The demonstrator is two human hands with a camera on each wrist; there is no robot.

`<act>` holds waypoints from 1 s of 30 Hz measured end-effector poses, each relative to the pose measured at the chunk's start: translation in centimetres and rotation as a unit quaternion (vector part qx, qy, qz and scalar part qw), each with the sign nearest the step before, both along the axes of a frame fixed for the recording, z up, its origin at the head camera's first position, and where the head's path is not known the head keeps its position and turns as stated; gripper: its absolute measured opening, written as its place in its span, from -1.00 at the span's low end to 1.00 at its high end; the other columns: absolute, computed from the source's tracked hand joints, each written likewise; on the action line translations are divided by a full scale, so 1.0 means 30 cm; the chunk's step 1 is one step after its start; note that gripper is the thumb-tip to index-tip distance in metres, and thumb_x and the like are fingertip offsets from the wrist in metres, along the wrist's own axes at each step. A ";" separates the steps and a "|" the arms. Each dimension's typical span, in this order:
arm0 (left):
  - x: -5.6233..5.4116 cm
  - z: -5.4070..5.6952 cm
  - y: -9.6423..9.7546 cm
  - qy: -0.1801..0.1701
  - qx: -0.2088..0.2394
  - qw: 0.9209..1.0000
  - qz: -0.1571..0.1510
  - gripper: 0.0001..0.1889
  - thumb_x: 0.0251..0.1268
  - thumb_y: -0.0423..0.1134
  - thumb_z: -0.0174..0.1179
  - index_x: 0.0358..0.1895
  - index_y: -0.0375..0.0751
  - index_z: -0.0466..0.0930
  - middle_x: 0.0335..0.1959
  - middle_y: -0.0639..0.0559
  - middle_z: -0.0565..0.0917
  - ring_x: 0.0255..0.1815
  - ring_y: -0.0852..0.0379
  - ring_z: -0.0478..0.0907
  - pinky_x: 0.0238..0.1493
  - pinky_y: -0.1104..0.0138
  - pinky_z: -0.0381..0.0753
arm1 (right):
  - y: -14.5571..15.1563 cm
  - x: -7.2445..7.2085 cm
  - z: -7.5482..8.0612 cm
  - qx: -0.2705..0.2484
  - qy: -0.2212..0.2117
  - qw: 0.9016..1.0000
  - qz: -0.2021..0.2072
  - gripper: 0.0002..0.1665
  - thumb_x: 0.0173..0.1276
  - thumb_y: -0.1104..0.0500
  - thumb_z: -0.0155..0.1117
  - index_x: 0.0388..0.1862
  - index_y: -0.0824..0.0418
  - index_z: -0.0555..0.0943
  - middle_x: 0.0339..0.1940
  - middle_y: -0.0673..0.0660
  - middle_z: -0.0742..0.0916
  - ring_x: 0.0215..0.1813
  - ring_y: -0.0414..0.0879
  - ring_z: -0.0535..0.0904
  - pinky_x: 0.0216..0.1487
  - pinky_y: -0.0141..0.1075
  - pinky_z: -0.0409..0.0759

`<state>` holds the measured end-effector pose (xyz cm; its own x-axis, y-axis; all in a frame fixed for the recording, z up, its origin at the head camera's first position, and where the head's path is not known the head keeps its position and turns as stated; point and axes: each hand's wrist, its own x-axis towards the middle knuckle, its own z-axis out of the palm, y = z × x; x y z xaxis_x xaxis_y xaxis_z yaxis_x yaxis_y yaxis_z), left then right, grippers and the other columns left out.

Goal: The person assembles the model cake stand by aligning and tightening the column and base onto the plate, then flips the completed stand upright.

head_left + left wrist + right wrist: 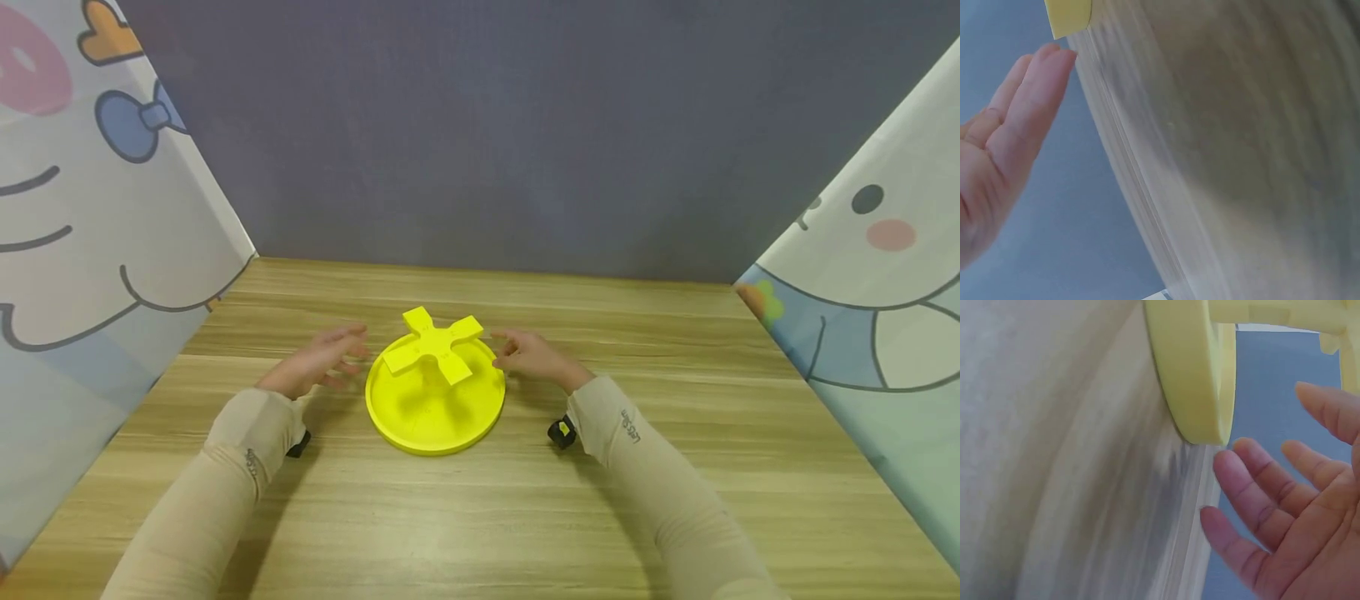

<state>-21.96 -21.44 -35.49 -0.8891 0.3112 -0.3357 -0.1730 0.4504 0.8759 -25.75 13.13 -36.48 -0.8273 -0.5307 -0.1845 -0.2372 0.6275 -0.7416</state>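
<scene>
A yellow stand with a round, rimmed base (401, 417) and a four-armed cross top (436, 342) rests on the table. To its left, my left hand (318, 360) hovers beside the rim, holding nothing. In the left wrist view the fingers (1041, 81) look nearly straight, with a yellow corner just past their tips. My right hand (534, 357) is at the right side, close to the rim. Seen from the right wrist, its fingers (1260, 512) are spread and loosely bent, apart from the base (1188, 369), and the palm holds nothing.
The wood-grain table (465, 533) stretches around the stand. A dark grey panel (480, 133) rises along its back edge. Cartoon-printed panels border the left (135, 242) and right (847, 333) sides. A dark device (562, 432) sits under the right wrist.
</scene>
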 end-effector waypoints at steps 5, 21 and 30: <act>-0.007 -0.010 -0.001 -0.022 -0.024 0.999 -0.014 -0.24 0.52 0.11 -0.24 0.51 -0.37 -0.21 0.34 -0.51 0.24 0.09 -0.29 0.48 -0.12 0.07 0.61 | -0.001 -0.003 -0.017 0.012 -0.027 1.000 -0.004 -0.26 0.36 0.21 0.21 0.46 0.32 0.20 -0.16 0.24 0.65 -0.29 -0.05 0.55 -0.30 -0.29 0.51; -0.022 -0.037 0.026 -0.043 -0.089 0.994 -0.036 -0.27 0.49 0.02 -0.13 0.53 -0.27 -0.18 -0.12 -0.26 0.50 -0.38 -0.02 0.54 -0.44 0.20 0.62 | -0.019 -0.001 -0.046 0.053 -0.085 0.995 -0.012 -0.19 0.31 0.22 0.22 0.49 0.27 0.17 -0.61 0.08 0.60 -0.62 -0.17 0.50 -0.50 -0.37 0.56; 0.003 -0.042 0.064 -0.058 -0.145 0.986 -0.065 -0.25 0.38 -0.21 0.05 0.51 -0.25 -0.13 -0.42 -0.17 0.58 -0.54 0.03 0.54 -0.53 0.26 0.60 | -0.038 0.020 -0.055 0.044 -0.139 0.988 -0.043 -0.04 0.26 0.26 0.25 0.56 0.13 0.02 -0.64 0.17 0.67 -0.68 -0.13 0.56 -0.58 -0.32 0.60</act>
<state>-21.87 -19.53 -36.74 -0.7986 0.2955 -0.5243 -0.1892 0.7038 0.6848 -25.14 11.97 -38.13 -0.7791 -0.4330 -0.4533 0.0251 0.7010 -0.7127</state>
